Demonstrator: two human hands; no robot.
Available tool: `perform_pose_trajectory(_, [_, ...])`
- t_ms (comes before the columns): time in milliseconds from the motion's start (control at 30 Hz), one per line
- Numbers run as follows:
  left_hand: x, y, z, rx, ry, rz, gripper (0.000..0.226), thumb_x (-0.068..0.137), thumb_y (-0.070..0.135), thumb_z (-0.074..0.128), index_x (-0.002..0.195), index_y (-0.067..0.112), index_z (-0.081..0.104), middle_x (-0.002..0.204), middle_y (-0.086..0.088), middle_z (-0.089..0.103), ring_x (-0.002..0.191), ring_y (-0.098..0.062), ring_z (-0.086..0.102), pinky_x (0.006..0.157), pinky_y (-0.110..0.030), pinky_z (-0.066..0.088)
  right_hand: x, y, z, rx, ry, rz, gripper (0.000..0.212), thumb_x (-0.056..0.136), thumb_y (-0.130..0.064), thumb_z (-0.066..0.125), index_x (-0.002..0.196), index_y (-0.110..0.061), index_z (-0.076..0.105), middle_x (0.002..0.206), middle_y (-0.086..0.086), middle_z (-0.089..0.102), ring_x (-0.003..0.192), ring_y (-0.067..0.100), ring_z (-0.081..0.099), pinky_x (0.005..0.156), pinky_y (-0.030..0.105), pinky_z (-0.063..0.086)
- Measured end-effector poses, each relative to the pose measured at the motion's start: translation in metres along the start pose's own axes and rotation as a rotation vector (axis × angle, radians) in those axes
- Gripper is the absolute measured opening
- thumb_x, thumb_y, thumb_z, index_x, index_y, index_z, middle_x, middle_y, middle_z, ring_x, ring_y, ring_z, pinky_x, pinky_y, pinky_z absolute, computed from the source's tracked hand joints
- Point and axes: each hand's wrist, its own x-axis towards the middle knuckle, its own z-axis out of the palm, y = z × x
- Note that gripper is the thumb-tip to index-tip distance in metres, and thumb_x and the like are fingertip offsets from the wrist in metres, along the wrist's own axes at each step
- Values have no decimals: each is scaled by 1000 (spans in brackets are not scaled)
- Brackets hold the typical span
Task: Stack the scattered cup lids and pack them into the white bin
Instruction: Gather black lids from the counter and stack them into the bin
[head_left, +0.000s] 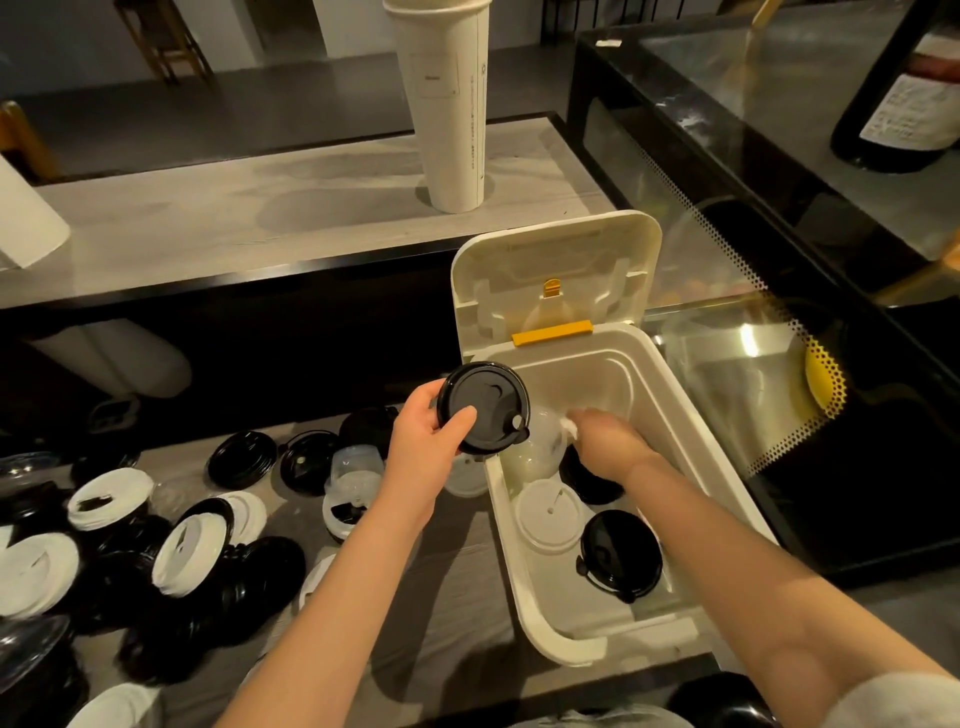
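Both hands are at the bin (524, 597). My left hand (423, 436) holds a black lid (483, 402) by its edge, thumb on top and fingers (415, 402) curled behind it. The lid is tilted up just over the bin's far left corner. My right hand (613, 441) reaches down inside the bin at its far end. Its fingers (587, 415) point toward a clear lid (535, 449) there, but they are blurred and I cannot tell whether they grip it or only touch it.

Nearer in the bin, a white lid (550, 514) and a second black lid (621, 553) lie side by side. A dark lid (584, 480) is partly hidden beneath my right wrist.

The bin sits at the right end of the table (462, 571), its cover (556, 260) flipped up at the far side with a yellow latch (552, 332) at the hinge. To the left, scattered lids (192, 556) in black, white and clear cover the table, some in short stacks. On the far shelf (260, 218) stands a tall stack of cups (447, 114).
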Motion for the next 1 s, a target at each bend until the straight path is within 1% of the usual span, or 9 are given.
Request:
perform_pose_trajectory(167, [0,7,8,10,-51,3,35,91,10,57,123,20,45,102,6,65,96,-5,63,84,-27,54,-32,-34,-59,658,368,-106,29,94,-22,55,122,-16,59,110,3,64,97,16,58,85,25,44])
perform_pose_trajectory(267, [0,11,13,19,-111,5,30,91,10,59,115,19,44,101,-4,68,91,-11,67,77,-25,56,-60,-49,-84,914,285,-261,34,91,-21,61,125,-19,58,105,2,62,96,13,58,87,20,47])
perform_pose_trajectory(367, [-2,13,16,93,-216,21,26,89,11,60,108,22,46,98,-7,70,88,-17,69,80,-35,56,-74,-47,-89,759,249,-265,31,85,-15,68,115,-18,63,91,-6,57,84,15,55,82,25,49])
perform_pose_trajectory(467, [-7,9,18,274,-275,122,26,88,14,61,108,26,49,106,-1,66,96,-13,64,83,-27,53,-81,-35,-87,778,230,-190,26,81,-13,71,106,-17,64,87,-6,54,77,16,54,79,38,54])
perform_pose_trajectory(567, [-9,-3,13,786,-209,412,45,90,26,60,132,17,48,131,-1,53,123,-15,46,101,-27,37,-89,-16,-86,640,160,-109,22,82,-17,70,101,-21,60,89,-6,53,77,17,54,74,34,51])
perform_pose_trajectory(633, [-10,-13,10,1006,-233,435,61,91,40,55,143,16,36,150,-2,34,141,-17,24,113,-34,22,-93,-5,-84,406,22,-64,24,83,-20,70,104,-21,59,92,-4,52,83,16,52,74,27,43])
perform_pose_trajectory(700, [-12,-23,8,1139,-284,392,70,91,51,47,148,19,23,158,0,14,146,-14,7,116,-38,15,-94,1,-74,165,-145,-47,30,82,-22,71,109,-20,60,98,-4,49,91,15,50,76,25,39])
perform_pose_trajectory(867, [-15,-30,6,1135,-307,364,75,92,56,38,151,18,11,159,2,2,146,-11,-2,118,-39,13,-80,2,-39,7,-364,6,32,81,-18,71,110,-20,58,115,1,51,97,20,51,79,29,44])
perform_pose_trajectory(1000, [-15,-28,7,1140,-301,361,73,93,54,39,151,18,12,159,2,2,146,-11,-2,117,-39,13,-74,-2,-23,-160,-383,19,36,88,-14,61,123,-18,54,128,7,50,103,24,54,76,27,42])
